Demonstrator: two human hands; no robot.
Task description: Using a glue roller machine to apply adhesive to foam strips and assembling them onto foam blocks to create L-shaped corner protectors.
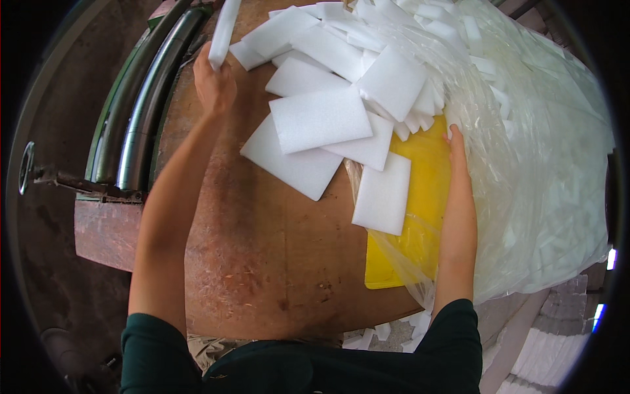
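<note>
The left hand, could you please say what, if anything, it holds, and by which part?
The left hand holds a white foam piece by its near end.

Metal rollers (146,105) left of the left hand (215,88)

The two run side by side, edged in green. Nearer the body than that hand, a worn reddish block (108,230) sits by their end; a metal ring (26,168) stands farther left. Scuffed brown tabletop (262,262) spreads to the hand's right.

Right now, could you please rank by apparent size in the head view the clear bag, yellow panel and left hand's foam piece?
1. Clear bag
2. Yellow panel, partly covered
3. Foam piece in the left hand, seen nearly edge-on
</note>
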